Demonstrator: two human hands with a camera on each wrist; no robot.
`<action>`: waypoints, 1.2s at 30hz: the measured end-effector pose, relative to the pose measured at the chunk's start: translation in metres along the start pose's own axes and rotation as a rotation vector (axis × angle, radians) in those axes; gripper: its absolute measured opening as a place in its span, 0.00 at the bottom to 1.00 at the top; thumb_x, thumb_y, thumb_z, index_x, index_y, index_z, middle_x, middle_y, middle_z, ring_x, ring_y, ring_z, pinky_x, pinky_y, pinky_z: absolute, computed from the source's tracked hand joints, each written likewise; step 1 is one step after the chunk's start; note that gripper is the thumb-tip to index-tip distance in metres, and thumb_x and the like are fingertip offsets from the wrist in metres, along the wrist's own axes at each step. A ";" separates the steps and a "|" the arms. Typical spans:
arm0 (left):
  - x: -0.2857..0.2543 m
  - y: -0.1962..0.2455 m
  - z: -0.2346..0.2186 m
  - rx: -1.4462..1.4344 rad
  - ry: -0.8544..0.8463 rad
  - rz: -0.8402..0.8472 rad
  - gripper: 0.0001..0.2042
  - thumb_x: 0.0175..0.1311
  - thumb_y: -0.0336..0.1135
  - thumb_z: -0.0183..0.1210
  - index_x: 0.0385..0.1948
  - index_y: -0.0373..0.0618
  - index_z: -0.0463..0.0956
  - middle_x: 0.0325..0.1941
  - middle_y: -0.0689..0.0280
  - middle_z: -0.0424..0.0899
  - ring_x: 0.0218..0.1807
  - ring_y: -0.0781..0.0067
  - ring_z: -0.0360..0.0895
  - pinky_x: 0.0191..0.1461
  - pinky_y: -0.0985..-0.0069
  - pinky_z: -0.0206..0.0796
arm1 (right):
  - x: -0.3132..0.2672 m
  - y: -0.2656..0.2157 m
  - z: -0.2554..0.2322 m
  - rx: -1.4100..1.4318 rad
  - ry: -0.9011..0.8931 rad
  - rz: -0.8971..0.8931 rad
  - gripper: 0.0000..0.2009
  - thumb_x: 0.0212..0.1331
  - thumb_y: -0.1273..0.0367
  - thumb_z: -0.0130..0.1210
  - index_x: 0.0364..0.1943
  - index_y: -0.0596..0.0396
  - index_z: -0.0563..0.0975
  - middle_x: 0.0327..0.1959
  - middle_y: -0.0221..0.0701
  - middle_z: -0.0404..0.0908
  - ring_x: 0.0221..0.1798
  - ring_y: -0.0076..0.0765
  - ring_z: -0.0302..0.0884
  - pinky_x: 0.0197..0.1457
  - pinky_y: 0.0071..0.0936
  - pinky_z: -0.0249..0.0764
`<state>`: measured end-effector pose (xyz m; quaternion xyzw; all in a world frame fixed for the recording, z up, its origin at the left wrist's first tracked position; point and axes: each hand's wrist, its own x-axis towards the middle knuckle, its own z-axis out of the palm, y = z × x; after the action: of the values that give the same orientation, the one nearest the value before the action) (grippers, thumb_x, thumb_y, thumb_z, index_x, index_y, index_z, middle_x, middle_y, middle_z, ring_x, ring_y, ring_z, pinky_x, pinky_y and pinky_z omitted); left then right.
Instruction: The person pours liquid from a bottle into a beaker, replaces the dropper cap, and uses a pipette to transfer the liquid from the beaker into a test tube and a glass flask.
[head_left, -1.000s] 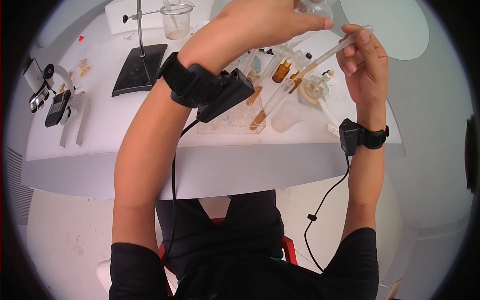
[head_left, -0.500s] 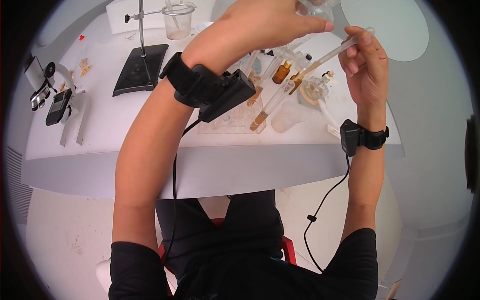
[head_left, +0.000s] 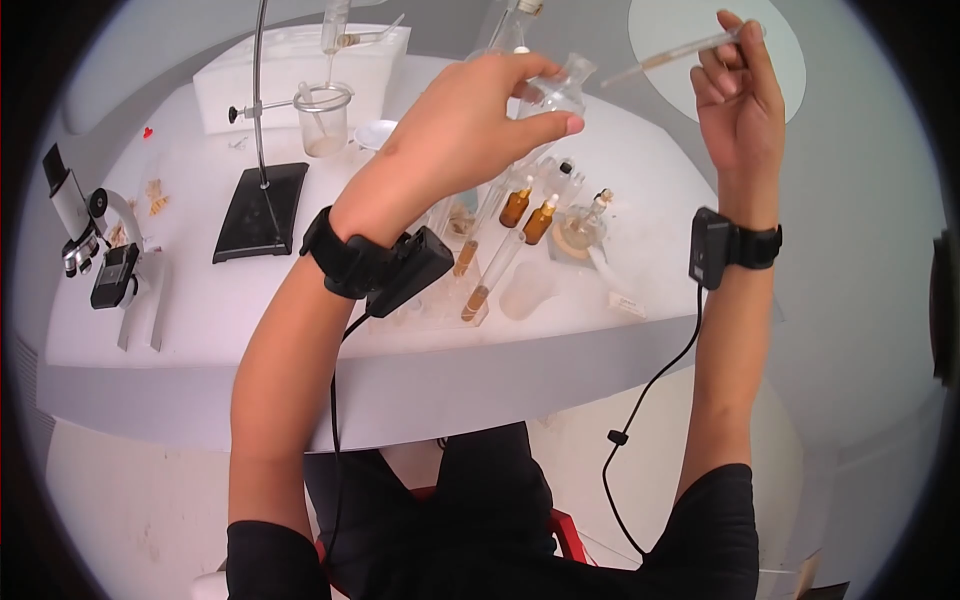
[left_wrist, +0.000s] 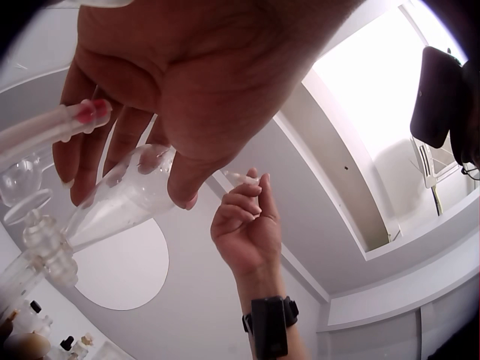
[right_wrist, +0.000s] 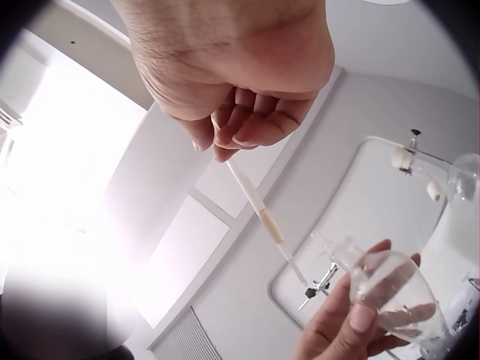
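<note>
— What are you holding up there?
— My left hand (head_left: 470,120) is gripping the flask (head_left: 556,92) at upper centre; my right hand (head_left: 737,82) is pinching the pipette (head_left: 680,52) at upper right, apart from it.
— Next?
— Probably guiding the tip into the flask's mouth, above the counter (head_left: 200,290).

Two bare hands are raised above the white round-edged lab table (head_left: 300,300): the left hand (head_left: 465,120) holds one clear glass conical flask (head_left: 555,95), the right hand (head_left: 735,75) one thin clear pipette (head_left: 670,57). On that table stand two small amber glass dropper bottles (head_left: 516,207) near its middle, one clear glass beaker (head_left: 324,120) at the far side, one black-based metal ring stand (head_left: 262,190) beside it, and one black and white microscope (head_left: 95,250) at the left edge. At least two long glass test tubes (head_left: 490,275) lean in one clear rack (others are hidden behind the arm). One black wrist camera (head_left: 715,248) sits on each forearm, two in all.
</note>
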<state>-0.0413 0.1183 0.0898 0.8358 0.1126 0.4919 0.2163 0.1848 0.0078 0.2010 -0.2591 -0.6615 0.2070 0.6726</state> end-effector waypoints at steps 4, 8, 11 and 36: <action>0.000 0.004 -0.001 -0.049 -0.020 -0.041 0.31 0.62 0.52 0.66 0.60 0.39 0.75 0.51 0.49 0.83 0.37 0.69 0.84 0.34 0.75 0.74 | 0.024 -0.007 0.018 -0.147 0.037 -0.073 0.16 0.71 0.60 0.57 0.49 0.59 0.79 0.25 0.22 0.80 0.20 0.12 0.68 0.22 0.11 0.63; -0.002 0.005 -0.003 -0.077 -0.025 -0.048 0.31 0.62 0.52 0.66 0.60 0.39 0.75 0.52 0.49 0.83 0.35 0.71 0.82 0.33 0.76 0.74 | 0.037 -0.005 0.021 -0.264 0.031 -0.056 0.14 0.71 0.61 0.56 0.46 0.58 0.80 0.24 0.21 0.79 0.19 0.11 0.67 0.21 0.11 0.62; -0.002 0.006 -0.004 -0.059 -0.039 -0.072 0.31 0.62 0.52 0.66 0.60 0.39 0.75 0.52 0.48 0.83 0.35 0.70 0.83 0.33 0.76 0.74 | 0.037 -0.005 0.022 -0.343 -0.012 -0.011 0.14 0.71 0.60 0.57 0.44 0.58 0.81 0.23 0.20 0.79 0.19 0.11 0.67 0.20 0.10 0.62; -0.003 -0.006 -0.001 0.034 0.004 -0.009 0.33 0.61 0.58 0.65 0.60 0.41 0.76 0.53 0.46 0.83 0.46 0.55 0.87 0.47 0.67 0.78 | -0.019 0.007 -0.005 -0.183 0.233 -0.063 0.21 0.73 0.59 0.53 0.54 0.66 0.76 0.30 0.26 0.76 0.26 0.18 0.63 0.31 0.18 0.59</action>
<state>-0.0434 0.1223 0.0850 0.8378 0.1253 0.4907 0.2039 0.1893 0.0010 0.1821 -0.3208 -0.6030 0.0930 0.7244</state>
